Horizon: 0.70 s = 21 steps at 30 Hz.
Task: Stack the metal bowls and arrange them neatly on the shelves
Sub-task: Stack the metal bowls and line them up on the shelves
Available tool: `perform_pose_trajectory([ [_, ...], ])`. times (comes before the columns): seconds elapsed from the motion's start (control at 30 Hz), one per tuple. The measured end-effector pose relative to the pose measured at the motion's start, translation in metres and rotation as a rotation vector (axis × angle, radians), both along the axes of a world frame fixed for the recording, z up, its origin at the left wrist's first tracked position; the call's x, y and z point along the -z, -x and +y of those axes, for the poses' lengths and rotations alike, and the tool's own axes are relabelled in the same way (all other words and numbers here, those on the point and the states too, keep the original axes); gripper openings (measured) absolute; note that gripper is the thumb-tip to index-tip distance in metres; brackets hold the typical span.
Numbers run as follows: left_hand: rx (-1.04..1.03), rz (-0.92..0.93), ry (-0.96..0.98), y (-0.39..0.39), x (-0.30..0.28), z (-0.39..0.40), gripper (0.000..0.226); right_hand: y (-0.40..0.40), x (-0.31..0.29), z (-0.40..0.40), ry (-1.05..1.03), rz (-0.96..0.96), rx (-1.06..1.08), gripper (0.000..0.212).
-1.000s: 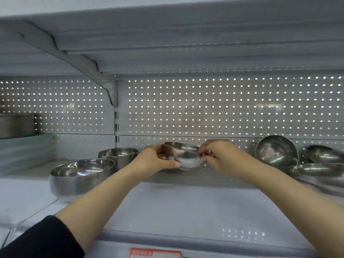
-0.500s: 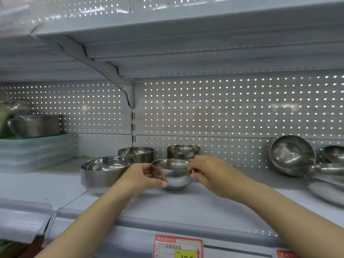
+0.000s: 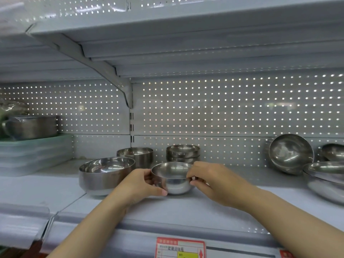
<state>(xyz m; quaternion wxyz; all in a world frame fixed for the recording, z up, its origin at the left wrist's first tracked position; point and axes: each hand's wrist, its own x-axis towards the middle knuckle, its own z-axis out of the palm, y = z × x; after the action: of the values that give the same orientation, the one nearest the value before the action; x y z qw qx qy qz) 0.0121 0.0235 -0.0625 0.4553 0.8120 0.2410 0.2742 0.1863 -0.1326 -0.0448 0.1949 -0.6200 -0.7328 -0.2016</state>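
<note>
A small metal bowl (image 3: 172, 176) stands upright on the grey shelf (image 3: 186, 211), near its middle. My left hand (image 3: 141, 185) grips its left side, thumb under the base. My right hand (image 3: 210, 180) pinches its right rim. Behind it stands a stack of small bowls (image 3: 183, 153). To the left are a large bowl (image 3: 106, 175) and a medium bowl (image 3: 135, 155) behind that one. At the right, one bowl (image 3: 291, 153) leans against the pegboard beside several loose, tilted bowls (image 3: 327, 170).
The upper shelf (image 3: 186, 34) and its bracket (image 3: 111, 75) hang low overhead. Stacked plastic boxes (image 3: 35, 153) with a metal pot (image 3: 31, 126) on top fill the far left. A price label (image 3: 180, 247) is on the shelf's front edge.
The small bowl has come forward from the back of the shelf, off the stack, and now rests near the middle. Both hands moved with it. The camera view shifted left and up.
</note>
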Motion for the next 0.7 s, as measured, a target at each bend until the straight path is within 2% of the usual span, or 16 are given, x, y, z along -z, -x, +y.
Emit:
perform_pose_trajectory([
  [0.27,-0.018,0.01,-0.024,0.001,-0.001,-0.005,0.035,-0.001,-0.001,-0.002,-0.008,0.038,-0.026,0.013],
  [0.47,-0.014,-0.051,-0.032,0.002,-0.003,-0.008,0.04,-0.001,-0.003,-0.006,-0.035,0.077,0.001,0.021],
  [0.53,-0.037,-0.114,-0.03,0.002,-0.003,-0.009,0.057,-0.002,-0.006,-0.01,-0.071,0.131,0.036,0.022],
  [0.6,-0.064,-0.154,-0.028,0.002,-0.005,-0.01,0.102,-0.005,-0.011,-0.014,-0.122,0.208,0.082,0.019],
  [0.63,-0.057,-0.189,-0.044,0.002,-0.007,-0.012,0.112,-0.007,-0.013,-0.017,-0.141,0.241,0.112,0.018],
  [0.7,-0.019,-0.269,-0.112,0.001,-0.011,-0.02,0.111,-0.014,-0.019,-0.025,-0.166,0.279,0.179,0.018],
])
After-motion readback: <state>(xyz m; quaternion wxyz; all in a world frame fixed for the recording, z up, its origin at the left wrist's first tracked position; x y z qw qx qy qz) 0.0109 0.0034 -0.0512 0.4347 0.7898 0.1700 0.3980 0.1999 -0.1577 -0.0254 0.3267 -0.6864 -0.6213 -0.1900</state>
